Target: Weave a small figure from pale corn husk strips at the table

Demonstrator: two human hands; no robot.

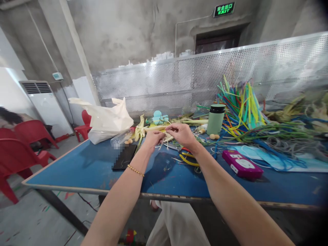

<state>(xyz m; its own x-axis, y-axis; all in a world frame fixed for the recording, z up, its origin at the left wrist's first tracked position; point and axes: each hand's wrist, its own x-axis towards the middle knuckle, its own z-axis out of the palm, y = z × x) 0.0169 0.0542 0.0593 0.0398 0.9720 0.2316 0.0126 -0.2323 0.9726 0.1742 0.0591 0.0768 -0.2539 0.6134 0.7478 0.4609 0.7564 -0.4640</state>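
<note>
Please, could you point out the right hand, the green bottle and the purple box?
Right hand (182, 134), head view: back of hand.
Green bottle (215, 122), head view: front side.
Purple box (242, 164), head view: top face.

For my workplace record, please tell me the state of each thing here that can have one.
Left hand: pinching pale piece
Right hand: pinching same piece
Green bottle: upright, lid on
Clear bottle: lying down
Exit sign: lit
Purple box: lying flat
White bag: upright, crumpled
Yellow-handled tool: opening unclear
</note>
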